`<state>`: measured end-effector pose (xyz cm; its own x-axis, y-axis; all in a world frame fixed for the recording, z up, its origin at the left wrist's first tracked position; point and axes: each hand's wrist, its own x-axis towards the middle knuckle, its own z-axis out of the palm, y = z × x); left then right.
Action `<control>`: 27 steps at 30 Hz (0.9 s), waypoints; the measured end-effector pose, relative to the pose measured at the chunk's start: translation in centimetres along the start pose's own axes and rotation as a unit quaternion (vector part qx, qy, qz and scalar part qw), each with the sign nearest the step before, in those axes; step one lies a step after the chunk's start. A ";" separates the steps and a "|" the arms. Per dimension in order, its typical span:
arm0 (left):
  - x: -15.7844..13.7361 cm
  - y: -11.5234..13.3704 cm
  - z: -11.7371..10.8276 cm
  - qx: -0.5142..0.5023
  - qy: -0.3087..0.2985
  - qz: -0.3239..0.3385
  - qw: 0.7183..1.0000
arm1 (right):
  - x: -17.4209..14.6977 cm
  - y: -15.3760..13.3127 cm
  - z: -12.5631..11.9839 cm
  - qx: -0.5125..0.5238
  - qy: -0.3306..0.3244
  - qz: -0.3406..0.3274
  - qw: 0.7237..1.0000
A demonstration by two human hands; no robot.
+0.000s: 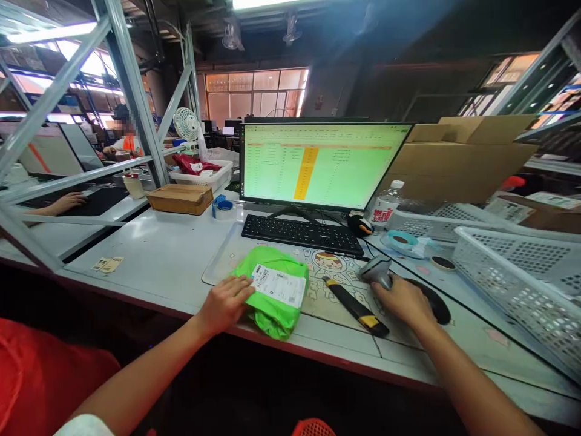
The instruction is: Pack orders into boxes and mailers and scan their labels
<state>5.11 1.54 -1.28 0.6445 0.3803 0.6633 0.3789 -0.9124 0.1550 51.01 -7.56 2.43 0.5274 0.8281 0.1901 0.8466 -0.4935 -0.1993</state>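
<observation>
At the near edge of the bench (149, 254): parcel (273, 312) and scanner (376, 268)

The left hand (226, 303) lies across the green parcel's left side, fingers extended; its thumb is hidden, so whether it grips cannot be told. The right hand (408, 300) is curled around the scanner's handle. Between them lies a box cutter (354, 306). Beyond are a keyboard (302, 235), a brown box (180, 198) near the far left corner, and a monitor (272, 157).
</observation>
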 end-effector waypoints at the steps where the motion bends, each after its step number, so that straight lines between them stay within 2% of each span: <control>1: -0.1 -0.5 -0.2 -0.030 0.053 -0.058 0.996 | -0.4 0.0 0.0 -0.019 -0.003 0.023 1.000; 2: -0.2 -1.1 -0.4 -0.058 0.110 -0.144 0.982 | -0.8 -0.4 -0.3 -0.039 0.000 0.043 0.998; 3: -0.2 -1.7 -0.7 -0.089 0.159 -0.243 0.953 | -0.9 -1.1 -0.8 -0.052 0.010 0.044 0.998; 4: -0.3 -2.3 -0.9 -0.123 0.194 -0.341 0.912 | -0.8 -2.1 -1.4 -0.057 0.027 0.029 0.998; 6: -0.2 -3.5 -1.1 -0.193 0.207 -0.480 0.830 | 0.5 -4.4 -2.1 -0.042 0.058 -0.021 0.997; 7: -0.2 -4.0 -1.0 -0.222 0.193 -0.513 0.807 | 1.7 -5.5 -2.1 -0.034 0.047 -0.036 0.998; 8: -0.2 -4.4 -0.9 -0.238 0.173 -0.528 0.797 | 3.1 -6.5 -1.9 -0.028 0.022 -0.039 0.999; 12: -0.2 -4.7 -0.3 -0.217 0.142 -0.523 0.812 | 8.7 -8.6 0.7 -0.018 -0.092 -0.036 0.995; 15: -0.3 -4.5 0.0 -0.210 0.134 -0.514 0.821 | 10.7 -8.9 2.2 -0.026 -0.130 -0.023 0.991; 22: -0.4 -5.0 0.5 -0.212 0.099 -0.493 0.838 | 10.9 -9.6 2.7 -0.042 -0.130 -0.028 0.990; 27: -0.6 -5.1 0.6 -0.220 0.092 -0.488 0.840 | 11.2 -11.1 0.9 -0.052 -0.122 -0.037 0.991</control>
<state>3.19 6.03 -2.95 0.0412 0.9864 0.1594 0.3597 -0.1635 0.9186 47.50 7.45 5.87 0.4408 0.8967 -0.0394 0.8921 -0.4426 -0.0914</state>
